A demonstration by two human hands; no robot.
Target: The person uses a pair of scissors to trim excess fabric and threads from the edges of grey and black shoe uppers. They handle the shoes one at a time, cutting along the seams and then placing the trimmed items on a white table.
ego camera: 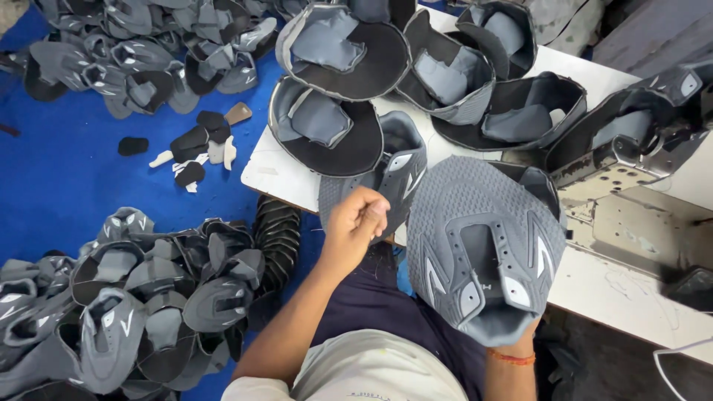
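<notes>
Two hands work at a white table (pixel 275 174). Left hand (pixel 356 223) hangs loosely curled, pinching nothing I can make out, just beside a grey upper (pixel 394 174). Right hand, hidden beneath, holds up another upper (pixel 475 252) near a sewing machine (pixel 631 160).

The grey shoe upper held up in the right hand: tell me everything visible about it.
The grey shoe upper is a flat, unlasted piece of textured knit-looking fabric with smooth grey overlays, white angular side accents, rows of lace holes and a dark lining showing at the opening. It is held up in front of the white worktable, toe end upward, and it hides the right hand beneath it. The left hand is loosely closed beside it, apparently not touching.
</notes>
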